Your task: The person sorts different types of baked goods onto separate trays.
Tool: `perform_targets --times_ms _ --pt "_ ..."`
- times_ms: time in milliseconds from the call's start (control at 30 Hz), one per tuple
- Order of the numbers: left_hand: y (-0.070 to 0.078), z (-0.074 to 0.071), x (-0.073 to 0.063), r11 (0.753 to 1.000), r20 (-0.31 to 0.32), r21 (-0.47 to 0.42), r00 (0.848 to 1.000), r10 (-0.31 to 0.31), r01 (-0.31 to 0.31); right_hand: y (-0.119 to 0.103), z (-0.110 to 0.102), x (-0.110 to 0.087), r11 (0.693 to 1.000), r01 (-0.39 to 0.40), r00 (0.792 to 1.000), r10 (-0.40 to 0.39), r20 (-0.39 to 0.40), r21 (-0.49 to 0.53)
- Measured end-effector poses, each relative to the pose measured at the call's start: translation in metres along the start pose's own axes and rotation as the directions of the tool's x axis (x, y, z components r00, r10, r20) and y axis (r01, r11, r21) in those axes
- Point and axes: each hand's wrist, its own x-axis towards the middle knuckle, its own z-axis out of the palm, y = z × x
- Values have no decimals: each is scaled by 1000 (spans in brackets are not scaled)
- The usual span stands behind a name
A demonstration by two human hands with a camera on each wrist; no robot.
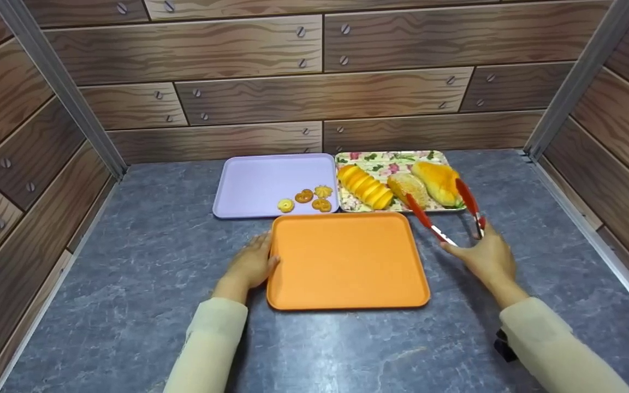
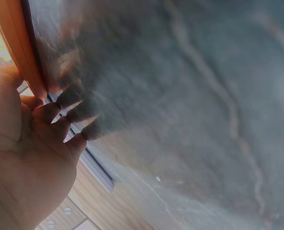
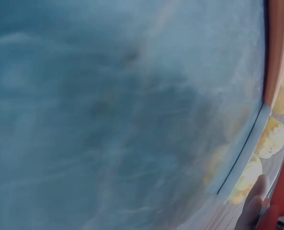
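Note:
My left hand (image 1: 250, 261) rests at the left edge of an orange tray (image 1: 347, 262), thumb over the rim and the other fingers outside it. In the left wrist view those fingertips (image 2: 79, 141) come down to the table beside the tray's rim (image 2: 17, 43). My right hand (image 1: 486, 259) holds red-tipped metal tongs (image 1: 439, 233), their two arms spread apart. One tip overlaps the sesame bread roll (image 1: 403, 186); the other is by the golden bread (image 1: 437, 180). The tongs (image 3: 283, 187) show only partly in the right wrist view.
A floral tray (image 1: 372, 158) at the back right bears both breads and a sliced yellow loaf (image 1: 365, 187). Beside it, a lilac tray (image 1: 271, 177) carries several small cookies (image 1: 286, 205). Wood-patterned walls (image 1: 249, 98) enclose the grey marbled table (image 1: 145, 262).

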Motion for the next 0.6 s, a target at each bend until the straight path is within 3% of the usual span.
perform_targets --times_ms 200,600 --pt "1 1 0 1000 3 -8 1000 3 -3 7 0 -10 998 -53 998 53 27 -20" --pt "-1 -1 -2 1000 -4 -8 1000 8 -8 20 3 -29 997 -66 996 67 63 -30"
